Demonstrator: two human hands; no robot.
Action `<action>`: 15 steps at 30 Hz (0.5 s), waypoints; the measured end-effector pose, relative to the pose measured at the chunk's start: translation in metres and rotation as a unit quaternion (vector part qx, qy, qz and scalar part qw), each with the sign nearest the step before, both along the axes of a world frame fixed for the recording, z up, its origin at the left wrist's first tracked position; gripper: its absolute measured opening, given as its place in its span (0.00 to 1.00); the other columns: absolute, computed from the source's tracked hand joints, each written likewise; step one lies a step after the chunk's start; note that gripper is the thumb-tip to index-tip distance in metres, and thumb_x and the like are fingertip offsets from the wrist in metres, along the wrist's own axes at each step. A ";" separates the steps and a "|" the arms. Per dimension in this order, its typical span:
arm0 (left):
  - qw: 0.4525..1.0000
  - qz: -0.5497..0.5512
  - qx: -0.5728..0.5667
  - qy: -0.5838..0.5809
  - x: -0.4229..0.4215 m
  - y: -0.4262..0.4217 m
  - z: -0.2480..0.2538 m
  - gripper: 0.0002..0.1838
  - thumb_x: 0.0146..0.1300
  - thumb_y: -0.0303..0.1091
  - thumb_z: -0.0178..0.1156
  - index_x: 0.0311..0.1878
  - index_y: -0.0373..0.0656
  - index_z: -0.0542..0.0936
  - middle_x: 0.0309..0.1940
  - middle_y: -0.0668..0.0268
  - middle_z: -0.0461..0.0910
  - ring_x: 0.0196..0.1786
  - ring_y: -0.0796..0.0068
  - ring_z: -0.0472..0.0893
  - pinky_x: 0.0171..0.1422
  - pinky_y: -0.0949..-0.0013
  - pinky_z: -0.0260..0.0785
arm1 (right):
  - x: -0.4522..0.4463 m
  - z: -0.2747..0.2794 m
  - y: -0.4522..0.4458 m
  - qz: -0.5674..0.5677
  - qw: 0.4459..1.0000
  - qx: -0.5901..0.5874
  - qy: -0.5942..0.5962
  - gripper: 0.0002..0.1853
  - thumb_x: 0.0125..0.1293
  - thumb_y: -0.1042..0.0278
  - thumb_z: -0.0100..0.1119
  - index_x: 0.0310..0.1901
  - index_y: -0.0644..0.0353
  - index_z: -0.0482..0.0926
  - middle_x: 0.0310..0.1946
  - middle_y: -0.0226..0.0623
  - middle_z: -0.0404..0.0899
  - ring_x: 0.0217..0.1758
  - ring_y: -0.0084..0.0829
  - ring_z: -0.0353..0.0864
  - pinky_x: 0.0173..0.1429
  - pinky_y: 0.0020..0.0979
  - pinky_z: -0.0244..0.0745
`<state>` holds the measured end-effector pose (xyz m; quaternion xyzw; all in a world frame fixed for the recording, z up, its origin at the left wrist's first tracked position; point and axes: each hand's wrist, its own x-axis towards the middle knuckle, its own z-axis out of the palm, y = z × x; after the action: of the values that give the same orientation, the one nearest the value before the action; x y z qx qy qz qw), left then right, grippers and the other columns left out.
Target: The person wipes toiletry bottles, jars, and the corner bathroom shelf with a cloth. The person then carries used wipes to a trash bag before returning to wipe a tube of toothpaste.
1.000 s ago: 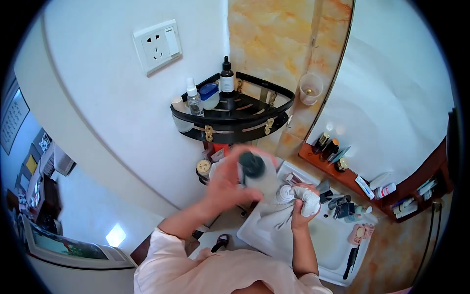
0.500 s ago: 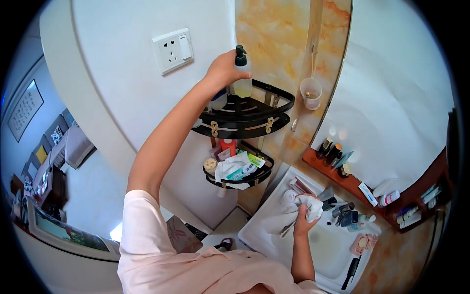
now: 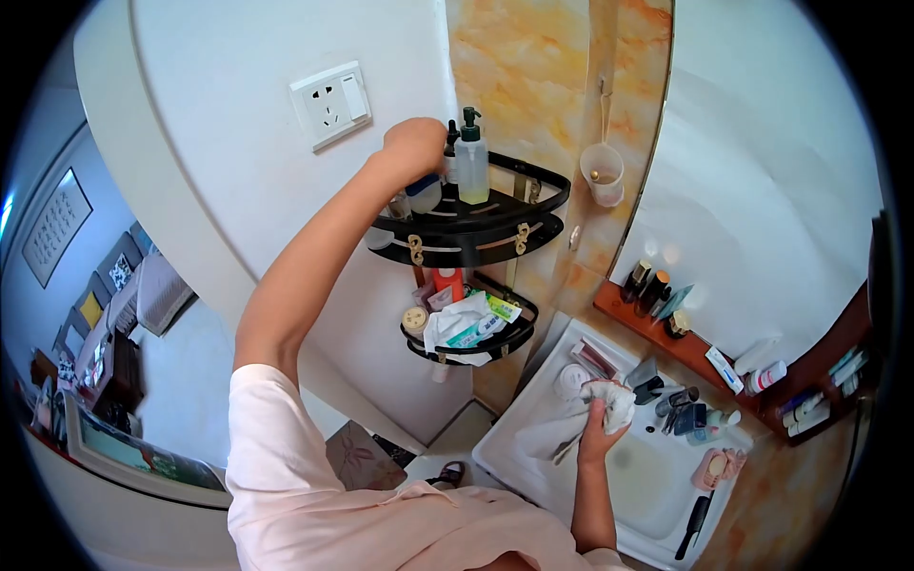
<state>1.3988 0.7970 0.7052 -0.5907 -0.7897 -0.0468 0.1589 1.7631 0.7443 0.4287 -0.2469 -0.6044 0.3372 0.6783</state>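
Note:
My left hand (image 3: 416, 149) is over the upper black corner shelf (image 3: 462, 228), its fingers curled against a small dark dropper bottle (image 3: 451, 157); the fingertips are mostly hidden. Just right of it, a clear pump bottle (image 3: 472, 162) with a dark green top and some yellowish liquid stands upright on the shelf. A rounded container with a blue top (image 3: 425, 195) sits under my wrist. Above the sink, my right hand (image 3: 598, 438) is closed around a bunched white cloth (image 3: 617, 404), part of which hangs down to the left.
The lower corner shelf (image 3: 466, 358) holds tubes, a jar and a white packet. Several bottles crowd the rim of the white sink (image 3: 505, 457), with a black comb (image 3: 693, 528) and pink soap dish (image 3: 709, 470). A red-brown ledge (image 3: 628, 319) runs below the mirror.
My left hand has let go of the pump bottle, now standing on the shelf, and has shifted left and down to the dropper bottle. My right hand still holds the cloth.

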 end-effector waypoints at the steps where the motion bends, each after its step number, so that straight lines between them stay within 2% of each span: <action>1: 0.998 0.039 -0.024 0.042 0.006 -0.002 -0.004 0.20 0.40 0.41 0.74 0.36 0.41 0.84 0.36 0.54 0.82 0.42 0.55 0.82 0.45 0.58 0.74 | 0.000 -0.002 0.000 -0.007 1.000 0.003 -0.009 0.12 0.64 0.63 0.54 0.31 0.64 0.74 0.27 0.37 0.76 0.36 0.32 0.74 0.51 0.33 0.66; 5: 0.988 0.064 -0.057 0.128 0.010 -0.004 -0.023 0.19 0.38 0.40 0.76 0.34 0.42 0.84 0.37 0.57 0.82 0.41 0.58 0.82 0.44 0.57 0.75 | -0.004 0.004 -0.003 0.011 0.999 0.018 -0.027 0.12 0.64 0.62 0.53 0.30 0.64 0.75 0.26 0.37 0.77 0.35 0.32 0.74 0.52 0.34 0.67; 8: 0.985 0.038 -0.036 0.162 0.009 -0.005 -0.032 0.19 0.37 0.39 0.76 0.34 0.43 0.85 0.37 0.57 0.82 0.43 0.59 0.82 0.44 0.59 0.74 | -0.005 -0.002 -0.003 0.007 1.000 0.002 -0.030 0.13 0.63 0.61 0.55 0.30 0.64 0.76 0.28 0.37 0.77 0.37 0.32 0.75 0.54 0.34 0.66; 11: 0.973 0.002 0.034 0.227 0.001 -0.006 -0.042 0.21 0.36 0.38 0.75 0.39 0.46 0.84 0.36 0.59 0.81 0.43 0.61 0.82 0.44 0.59 0.73 | -0.009 0.001 -0.007 0.020 0.999 -0.030 0.001 0.13 0.63 0.61 0.56 0.32 0.65 0.78 0.31 0.38 0.78 0.39 0.33 0.75 0.55 0.35 0.66; 14: 0.978 -0.006 0.031 0.207 0.005 -0.010 -0.040 0.21 0.39 0.33 0.73 0.42 0.46 0.82 0.35 0.61 0.80 0.43 0.63 0.81 0.45 0.58 0.72 | -0.008 0.000 -0.008 0.030 0.999 -0.024 -0.014 0.13 0.62 0.61 0.57 0.34 0.65 0.78 0.34 0.38 0.78 0.41 0.33 0.75 0.54 0.35 0.67; 15: 0.981 0.002 0.008 0.195 0.008 -0.010 -0.037 0.21 0.40 0.32 0.72 0.43 0.46 0.81 0.35 0.62 0.80 0.43 0.63 0.80 0.45 0.58 0.71 | -0.007 -0.003 -0.008 0.046 0.999 -0.027 -0.005 0.11 0.61 0.65 0.58 0.36 0.65 0.77 0.36 0.38 0.78 0.42 0.33 0.75 0.55 0.34 0.67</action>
<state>1.4071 0.7868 0.6683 -0.5857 -0.7443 0.0636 0.3145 1.7562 0.7365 0.4258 -0.2383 -0.6090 0.3830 0.6524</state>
